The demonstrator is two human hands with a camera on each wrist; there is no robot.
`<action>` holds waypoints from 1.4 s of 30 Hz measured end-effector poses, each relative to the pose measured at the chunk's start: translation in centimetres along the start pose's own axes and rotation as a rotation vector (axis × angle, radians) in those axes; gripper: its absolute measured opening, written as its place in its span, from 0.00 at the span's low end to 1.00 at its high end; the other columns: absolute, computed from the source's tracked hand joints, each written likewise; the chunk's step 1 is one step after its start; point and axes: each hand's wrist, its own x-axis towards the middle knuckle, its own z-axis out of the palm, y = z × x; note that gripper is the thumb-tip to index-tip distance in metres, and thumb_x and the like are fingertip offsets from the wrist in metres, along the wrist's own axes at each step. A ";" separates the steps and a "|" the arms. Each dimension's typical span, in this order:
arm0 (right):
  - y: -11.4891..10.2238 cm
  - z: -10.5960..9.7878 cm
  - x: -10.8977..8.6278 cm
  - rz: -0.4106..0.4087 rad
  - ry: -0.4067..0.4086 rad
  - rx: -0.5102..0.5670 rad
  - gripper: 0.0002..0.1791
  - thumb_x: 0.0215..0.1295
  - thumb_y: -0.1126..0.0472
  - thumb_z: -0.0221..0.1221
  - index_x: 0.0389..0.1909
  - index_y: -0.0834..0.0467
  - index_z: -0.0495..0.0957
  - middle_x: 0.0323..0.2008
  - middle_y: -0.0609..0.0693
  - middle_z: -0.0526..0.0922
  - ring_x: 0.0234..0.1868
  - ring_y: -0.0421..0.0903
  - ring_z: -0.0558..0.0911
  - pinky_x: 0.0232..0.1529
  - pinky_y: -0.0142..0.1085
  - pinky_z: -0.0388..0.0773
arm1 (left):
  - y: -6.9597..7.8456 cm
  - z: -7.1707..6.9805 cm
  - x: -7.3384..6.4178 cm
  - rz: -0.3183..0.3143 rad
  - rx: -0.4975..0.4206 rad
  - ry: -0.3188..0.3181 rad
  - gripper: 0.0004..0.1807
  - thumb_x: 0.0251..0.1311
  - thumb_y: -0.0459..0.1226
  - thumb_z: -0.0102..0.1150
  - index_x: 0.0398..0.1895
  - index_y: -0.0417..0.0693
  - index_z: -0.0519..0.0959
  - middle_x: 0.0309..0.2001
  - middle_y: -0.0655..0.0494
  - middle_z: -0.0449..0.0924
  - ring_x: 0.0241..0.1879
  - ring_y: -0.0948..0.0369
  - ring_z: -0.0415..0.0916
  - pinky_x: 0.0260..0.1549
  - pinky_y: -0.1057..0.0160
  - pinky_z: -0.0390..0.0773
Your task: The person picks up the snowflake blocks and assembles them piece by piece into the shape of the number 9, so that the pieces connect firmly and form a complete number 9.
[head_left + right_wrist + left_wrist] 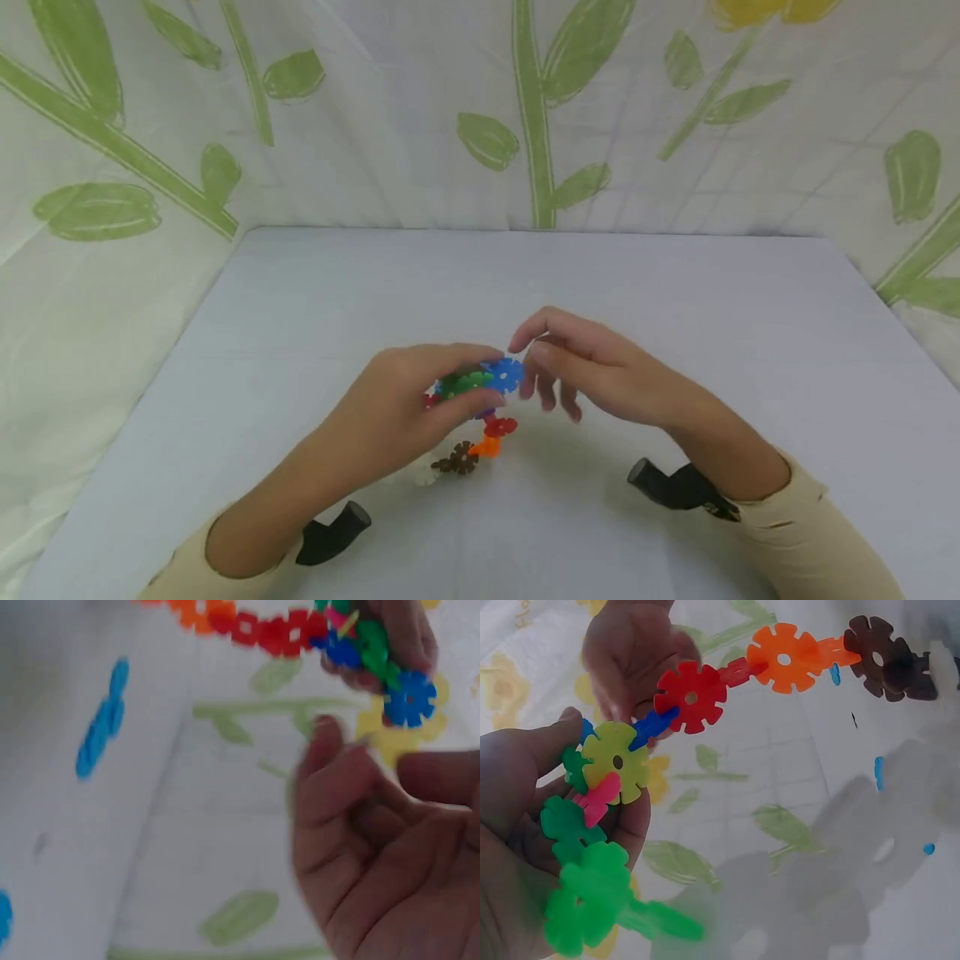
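Note:
My left hand point(416, 392) holds a chain of flower-shaped plastic interlocking discs, pinching its upper end between thumb and fingers. At that end sits a blue disc point(504, 375), beside a green disc point(472, 382). In the left wrist view, a yellow disc point(596, 754) and a bright green disc point(592, 877) lie by the palm. From there the chain runs through a red disc point(706, 688), an orange disc point(765, 664) and a brown disc point(868, 637) to a whitish piece. Just right of the blue disc, my right hand point(600, 362) hovers with loosely bent fingers, holding nothing.
A pale table point(315, 283) lies under both hands. Behind it hangs a white cloth point(405, 108) printed with green leaves. Black curved mounts point(337, 533) stick out at both wrists. Blue shapes point(101, 727) show on a white surface in the wrist views.

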 end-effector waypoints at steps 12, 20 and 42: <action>5.7 -4.9 0.2 0.594 -0.220 -0.799 0.10 0.62 0.60 0.68 0.36 0.59 0.76 0.33 0.49 0.74 0.33 0.47 0.73 0.35 0.40 0.73 | -0.9 -0.6 -0.1 -0.167 -0.004 -0.010 0.24 0.57 0.38 0.74 0.58 0.47 0.81 0.46 0.59 0.86 0.41 0.66 0.82 0.38 0.67 0.83; 6.5 -5.4 0.0 0.563 -0.222 -0.764 0.10 0.59 0.63 0.68 0.33 0.57 0.74 0.29 0.48 0.73 0.32 0.46 0.72 0.32 0.38 0.71 | -1.5 -1.1 0.3 -0.173 -0.041 -0.019 0.21 0.64 0.35 0.67 0.60 0.47 0.80 0.38 0.64 0.85 0.31 0.71 0.79 0.30 0.65 0.82; 0.0 0.6 0.2 -0.340 0.114 -0.133 0.21 0.66 0.80 0.55 0.55 0.61 0.67 0.28 0.47 0.80 0.25 0.43 0.77 0.27 0.36 0.81 | -0.8 -1.1 0.2 -0.237 -0.172 -0.160 0.19 0.66 0.40 0.66 0.59 0.48 0.82 0.34 0.67 0.84 0.30 0.68 0.79 0.31 0.63 0.82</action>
